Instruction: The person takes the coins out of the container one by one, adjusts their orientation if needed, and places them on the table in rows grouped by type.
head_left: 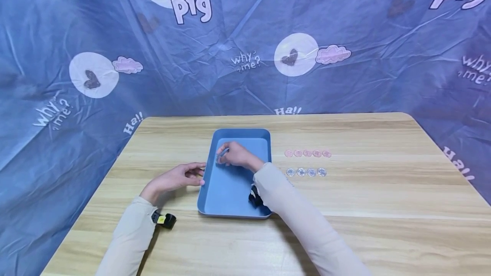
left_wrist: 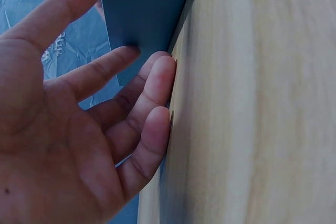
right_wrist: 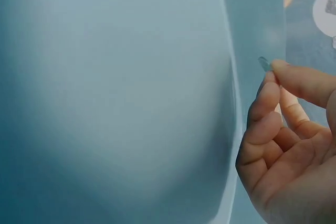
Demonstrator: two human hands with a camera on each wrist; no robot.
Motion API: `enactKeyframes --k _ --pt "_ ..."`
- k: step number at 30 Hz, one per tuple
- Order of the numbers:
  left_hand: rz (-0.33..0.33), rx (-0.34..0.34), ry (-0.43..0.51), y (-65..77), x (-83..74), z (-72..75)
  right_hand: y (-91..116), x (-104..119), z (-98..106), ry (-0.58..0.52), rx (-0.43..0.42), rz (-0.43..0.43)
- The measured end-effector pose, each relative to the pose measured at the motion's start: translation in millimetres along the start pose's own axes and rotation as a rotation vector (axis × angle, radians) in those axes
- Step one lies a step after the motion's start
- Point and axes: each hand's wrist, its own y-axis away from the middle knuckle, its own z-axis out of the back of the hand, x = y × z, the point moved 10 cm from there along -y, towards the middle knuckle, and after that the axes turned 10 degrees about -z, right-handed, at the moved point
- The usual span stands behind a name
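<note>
A blue rectangular tray (head_left: 230, 195) lies on the wooden table. Over its left part, my right hand (head_left: 235, 155) pinches a small translucent disc (right_wrist: 264, 63) between thumb and forefinger. In the right wrist view the disc shows nearly edge-on, close to the tray's side wall, and its face cannot be made out. My left hand (head_left: 177, 179) is at the tray's outer left side. Seen from the left wrist, its fingers (left_wrist: 100, 72) are loosely extended, with fingertips touching the tray wall and others resting at the tabletop.
Right of the tray, a row of several pink discs (head_left: 307, 153) lies above a row of several clear, silvery discs (head_left: 306, 172). A blue printed cloth (head_left: 245, 88) hangs behind and beside the table (head_left: 364, 203). Black wrist devices (head_left: 166, 220) are worn on both arms.
</note>
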Motion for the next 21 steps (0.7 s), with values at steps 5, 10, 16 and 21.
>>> enactKeyframes --k 5,10,16,21 --pt "0.016 0.002 0.003 -0.4 0.7 0.2 7 6 1 -0.054 0.024 0.0" --pt "0.008 0.008 0.005 0.5 -0.8 -0.4 12 10 0 -0.095 0.049 -0.002" --pt "0.007 0.01 0.019 0.9 -0.1 -0.6 23 20 7 -0.14 0.059 0.017" --pt "0.007 0.007 0.019 0.3 -0.3 -0.2 35 29 21 -0.175 0.054 0.031"
